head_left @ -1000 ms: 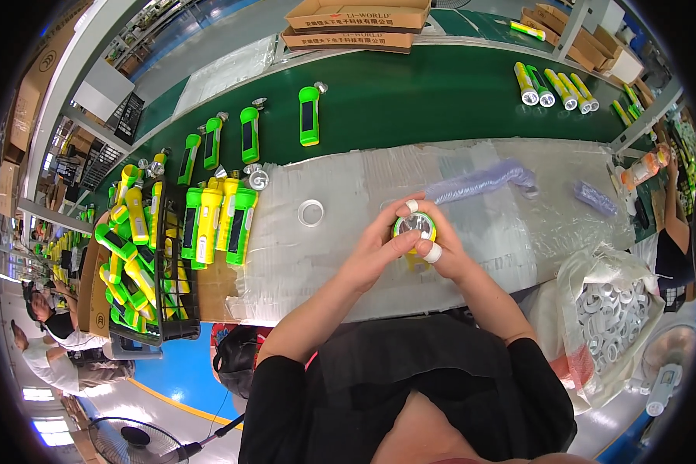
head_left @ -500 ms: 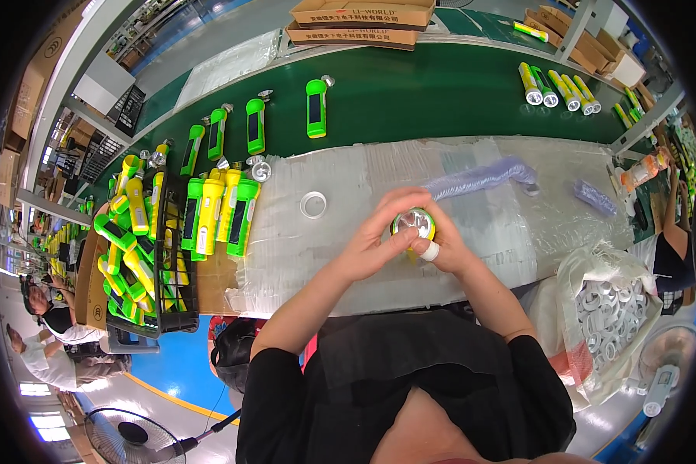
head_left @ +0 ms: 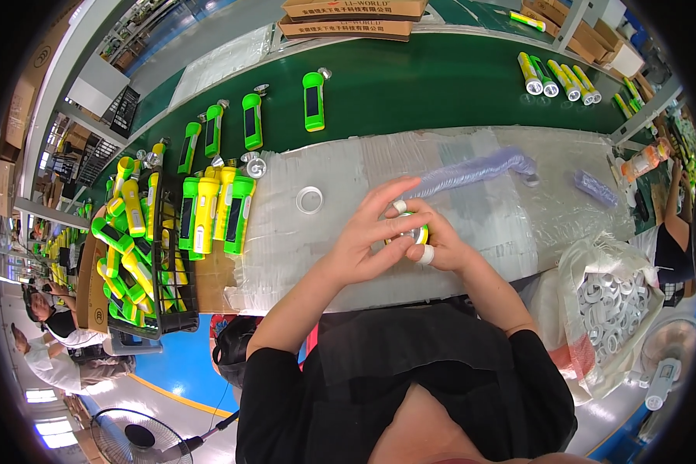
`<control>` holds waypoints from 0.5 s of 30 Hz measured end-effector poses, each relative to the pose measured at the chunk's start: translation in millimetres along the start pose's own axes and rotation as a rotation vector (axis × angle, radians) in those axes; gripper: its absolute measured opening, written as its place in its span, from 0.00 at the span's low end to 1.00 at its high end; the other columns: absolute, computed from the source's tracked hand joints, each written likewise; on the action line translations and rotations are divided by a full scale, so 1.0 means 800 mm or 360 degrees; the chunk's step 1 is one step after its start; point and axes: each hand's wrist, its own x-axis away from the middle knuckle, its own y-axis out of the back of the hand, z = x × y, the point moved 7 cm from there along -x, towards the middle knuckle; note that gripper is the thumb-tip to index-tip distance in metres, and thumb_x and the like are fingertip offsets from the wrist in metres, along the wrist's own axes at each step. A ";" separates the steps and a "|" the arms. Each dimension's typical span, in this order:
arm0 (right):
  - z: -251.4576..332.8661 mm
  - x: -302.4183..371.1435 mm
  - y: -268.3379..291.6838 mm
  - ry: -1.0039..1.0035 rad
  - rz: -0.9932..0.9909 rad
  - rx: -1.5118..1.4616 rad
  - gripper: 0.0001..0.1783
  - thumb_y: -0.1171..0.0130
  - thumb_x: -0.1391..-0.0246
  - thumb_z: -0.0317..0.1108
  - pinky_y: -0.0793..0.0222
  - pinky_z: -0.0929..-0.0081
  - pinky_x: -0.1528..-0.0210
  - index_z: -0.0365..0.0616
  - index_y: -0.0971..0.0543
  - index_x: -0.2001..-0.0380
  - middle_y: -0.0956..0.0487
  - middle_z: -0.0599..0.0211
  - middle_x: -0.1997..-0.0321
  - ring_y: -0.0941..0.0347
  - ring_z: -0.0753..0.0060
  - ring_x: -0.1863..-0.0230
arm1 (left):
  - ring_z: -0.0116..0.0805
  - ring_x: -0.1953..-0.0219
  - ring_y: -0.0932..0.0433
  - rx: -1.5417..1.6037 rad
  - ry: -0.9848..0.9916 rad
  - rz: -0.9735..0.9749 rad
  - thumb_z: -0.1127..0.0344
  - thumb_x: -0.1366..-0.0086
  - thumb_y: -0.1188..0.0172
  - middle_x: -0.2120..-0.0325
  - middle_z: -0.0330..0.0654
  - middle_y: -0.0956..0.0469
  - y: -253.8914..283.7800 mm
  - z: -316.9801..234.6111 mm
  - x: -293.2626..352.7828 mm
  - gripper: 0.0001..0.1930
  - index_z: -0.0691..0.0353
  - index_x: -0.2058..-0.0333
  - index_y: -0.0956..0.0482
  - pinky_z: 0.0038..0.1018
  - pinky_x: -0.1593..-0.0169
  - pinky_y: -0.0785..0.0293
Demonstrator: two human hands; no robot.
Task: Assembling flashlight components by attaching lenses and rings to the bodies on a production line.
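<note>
While the right hand (head_left: 445, 243) stays curled round the flashlight (head_left: 418, 233), the left hand (head_left: 363, 241) has loosened. Half a second ago its fingers were wrapped round the light's shiny front end; now they are lifted and spread, mostly open, over the top. Its thumb and a finger lie across the front, but I cannot tell if they press on it. So the right hand, with white covers on its thumb and one finger, seems to do most of the holding. The flashlight is between the two hands, its front end up and partly hidden.

Just past the fingers lies a long purple plastic wrap (head_left: 472, 176). Left of the left hand, a white ring (head_left: 309, 212) sits on the table, where it was before. Further left are yellow and green flashlights (head_left: 204, 216) and a black basket (head_left: 165, 282). Far to the right of the right hand is a sack (head_left: 553, 309) of white rings (head_left: 611, 309).
</note>
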 end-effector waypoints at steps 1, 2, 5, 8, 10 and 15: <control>-0.001 0.000 -0.003 -0.0043 0.0022 -0.0029 0.34 0.35 0.45 0.41 0.34 0.71 0.46 0.43 0.37 0.39 0.31 0.66 0.43 0.33 0.74 0.46 | 0.48 0.38 0.36 0.0105 0.0057 0.0000 0.68 0.39 0.46 0.37 0.56 0.39 0.000 0.005 0.002 0.19 0.60 0.49 0.20 0.37 0.44 0.35; -0.001 0.000 -0.003 -0.0044 0.0021 -0.0028 0.34 0.35 0.45 0.41 0.34 0.71 0.46 0.43 0.37 0.39 0.31 0.66 0.43 0.33 0.74 0.46 | 0.48 0.37 0.36 0.0209 0.0113 0.0000 0.69 0.39 0.45 0.36 0.56 0.39 -0.001 0.009 0.004 0.19 0.59 0.49 0.19 0.37 0.43 0.35; -0.002 -0.003 -0.001 -0.0011 -0.0018 0.0070 0.34 0.35 0.44 0.42 0.34 0.71 0.46 0.44 0.38 0.39 0.31 0.67 0.44 0.32 0.74 0.46 | 0.48 0.37 0.36 0.0309 0.0161 0.0002 0.68 0.39 0.45 0.36 0.56 0.40 -0.002 0.014 0.003 0.18 0.59 0.51 0.19 0.36 0.43 0.34; -0.001 -0.001 0.003 -0.0008 -0.0045 0.0019 0.34 0.35 0.44 0.42 0.34 0.71 0.47 0.43 0.37 0.40 0.30 0.66 0.45 0.32 0.73 0.47 | 0.49 0.38 0.35 0.0346 0.0140 0.0008 0.69 0.38 0.47 0.37 0.57 0.40 -0.005 0.011 -0.003 0.16 0.61 0.52 0.18 0.36 0.43 0.33; -0.002 0.001 0.004 -0.0047 -0.0012 -0.0055 0.33 0.35 0.45 0.43 0.33 0.72 0.48 0.43 0.36 0.42 0.29 0.66 0.47 0.31 0.73 0.48 | 0.50 0.38 0.35 0.0390 0.0093 -0.0059 0.70 0.37 0.48 0.37 0.58 0.40 -0.013 0.010 0.001 0.16 0.62 0.52 0.18 0.38 0.42 0.34; 0.005 0.001 -0.005 0.0050 -0.0010 0.0118 0.31 0.34 0.46 0.43 0.33 0.72 0.49 0.43 0.34 0.44 0.28 0.65 0.47 0.30 0.72 0.48 | 0.50 0.38 0.37 0.0262 -0.0180 -0.0298 0.71 0.38 0.48 0.39 0.54 0.36 -0.016 0.007 0.021 0.16 0.61 0.54 0.18 0.42 0.39 0.39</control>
